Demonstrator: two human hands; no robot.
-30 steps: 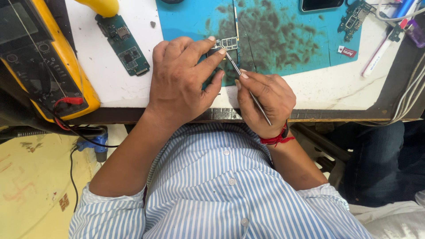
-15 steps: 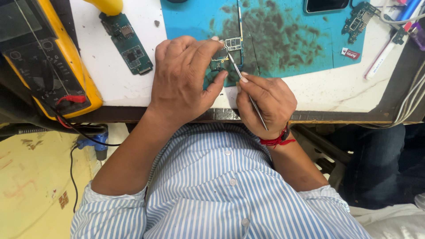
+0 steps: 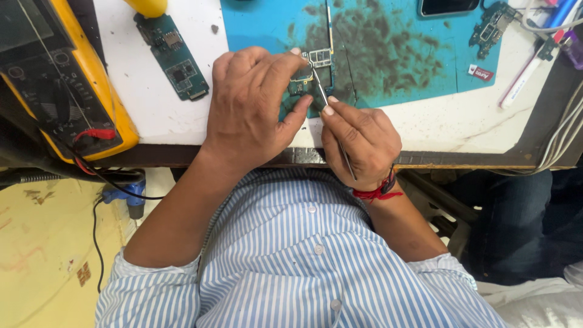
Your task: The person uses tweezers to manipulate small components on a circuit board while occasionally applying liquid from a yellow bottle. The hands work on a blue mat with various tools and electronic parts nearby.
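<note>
My left hand presses down on a small green circuit board that lies on the blue work mat, with fingers and thumb clamped around it. My right hand pinches thin metal tweezers; their tip rests on the board close to the left fingertips. Most of the board is hidden under my left hand. A red thread band is tied around my right wrist.
A yellow multimeter with red and black leads sits at the left. A second green circuit board lies on the white table top. Another small board, a dark phone and pens are at the far right.
Both hands have stayed on the board; the tweezers' tip has shifted only slightly on it. The view has drifted a little.
</note>
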